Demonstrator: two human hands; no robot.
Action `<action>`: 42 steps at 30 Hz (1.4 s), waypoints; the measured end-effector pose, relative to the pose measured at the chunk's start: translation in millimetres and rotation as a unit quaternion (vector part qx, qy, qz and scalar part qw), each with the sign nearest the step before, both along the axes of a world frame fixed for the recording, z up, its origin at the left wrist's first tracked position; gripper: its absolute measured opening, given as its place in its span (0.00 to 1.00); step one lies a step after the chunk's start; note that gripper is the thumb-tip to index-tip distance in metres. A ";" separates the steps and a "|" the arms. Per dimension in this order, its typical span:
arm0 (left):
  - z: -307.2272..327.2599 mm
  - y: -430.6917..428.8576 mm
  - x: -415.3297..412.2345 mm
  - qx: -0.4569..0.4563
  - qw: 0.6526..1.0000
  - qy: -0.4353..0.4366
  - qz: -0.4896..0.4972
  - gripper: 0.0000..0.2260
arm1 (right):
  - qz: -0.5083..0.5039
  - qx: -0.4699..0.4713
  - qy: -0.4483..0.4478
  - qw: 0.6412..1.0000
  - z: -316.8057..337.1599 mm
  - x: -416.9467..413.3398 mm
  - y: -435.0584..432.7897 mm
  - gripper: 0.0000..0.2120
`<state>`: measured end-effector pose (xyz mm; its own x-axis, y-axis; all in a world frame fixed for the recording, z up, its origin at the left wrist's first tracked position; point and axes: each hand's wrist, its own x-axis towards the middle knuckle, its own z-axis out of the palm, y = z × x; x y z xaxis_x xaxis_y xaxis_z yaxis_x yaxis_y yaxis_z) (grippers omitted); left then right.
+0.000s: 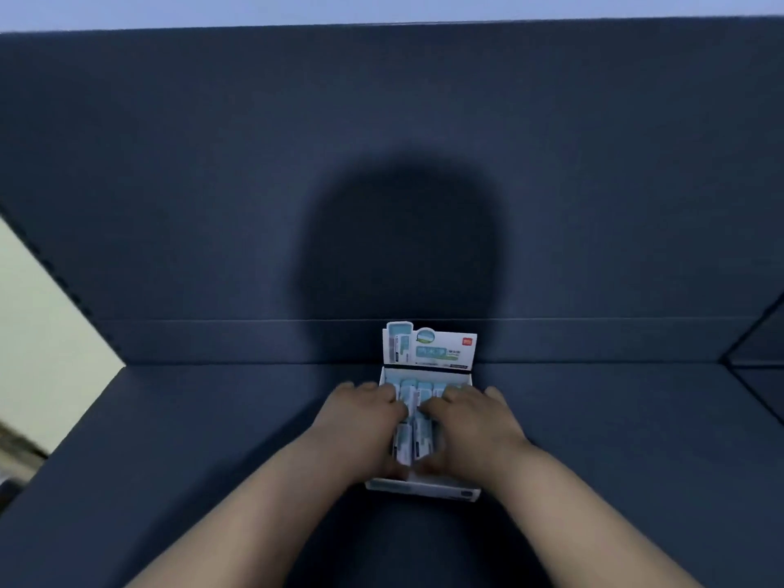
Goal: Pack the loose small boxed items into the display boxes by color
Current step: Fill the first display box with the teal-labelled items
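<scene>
While both bare forearms reach forward from the bottom edge, the left grip [365, 422] and the right grip [471, 422] meet over a white display box [424, 489] that sits on the dark blue counter [212, 439]. Each grip lies with its fingers curled forward and down and its thumb tucked near the box's front wall. Between them they grasp a small bunch of light-blue small boxes [413, 443], which stand tilted on end in the near half of the display box; the left grip holds the left one, the right grip the one beside it. The picture is blurred here, so the exact finger contact is hard to make out.

A packed row [418, 386] of the same light-blue items fills the far end of the display box, just past the fingertips. Behind it rises the box's upright header card [428, 345], white with light-blue print and a small red mark at its right corner. The card stands against a dark blue back panel [254, 163], on which falls a round dark shadow [399, 248]. A pale surface [42, 333] shows beyond the counter's left edge.
</scene>
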<state>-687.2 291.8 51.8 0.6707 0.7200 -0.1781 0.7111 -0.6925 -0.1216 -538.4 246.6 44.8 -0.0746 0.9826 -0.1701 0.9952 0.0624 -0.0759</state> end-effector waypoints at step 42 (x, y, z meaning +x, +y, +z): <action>-6.6 2.5 5.5 -0.005 0.999 0.053 0.007 0.34 | 0.005 0.000 -0.006 1.000 -8.0 -11.0 -5.5 0.31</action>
